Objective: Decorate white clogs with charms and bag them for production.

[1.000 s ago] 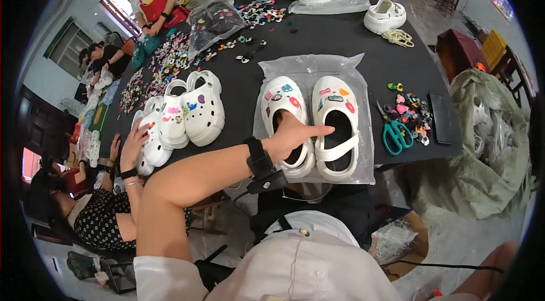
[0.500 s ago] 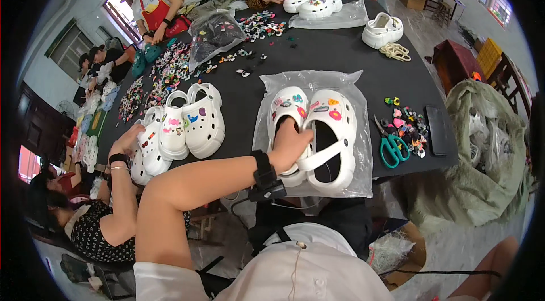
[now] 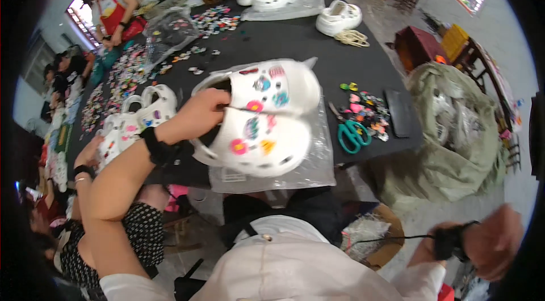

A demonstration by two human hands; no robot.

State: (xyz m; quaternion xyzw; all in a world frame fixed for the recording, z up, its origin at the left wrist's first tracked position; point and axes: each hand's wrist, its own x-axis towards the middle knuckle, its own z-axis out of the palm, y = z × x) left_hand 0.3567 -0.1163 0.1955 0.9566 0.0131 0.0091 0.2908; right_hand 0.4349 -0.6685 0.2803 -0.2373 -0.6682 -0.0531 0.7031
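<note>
A pair of white clogs with colourful charms is lifted and turned sideways in my left hand point(image 3: 205, 114). Its fingers reach into the heel openings and close on the inner edges where the shoes meet. Toes of both the upper clog point(image 3: 304, 88) and the lower clog point(image 3: 286, 145) point right. Beneath them a clear plastic bag point(image 3: 319, 167) lies flat on the black table point(image 3: 295, 37). Off the table at the lower right, my right hand point(image 3: 495, 244) is raised, smeared by motion; nothing can be made out in it.
Teal-handled scissors point(image 3: 355, 136), a charm pile point(image 3: 369, 114) and a dark flat case point(image 3: 397, 114) lie right. A co-worker's hand point(image 3: 89, 152) touches white clogs point(image 3: 133, 125) at left. Beyond are scattered charms point(image 3: 128, 71) and another pair point(image 3: 339, 17). A large sack point(image 3: 448, 136) stands right.
My left hand has lifted the clogs off the bag and swung their toes from far to right. My right hand has come into view at the lower right. The whole view has shifted.
</note>
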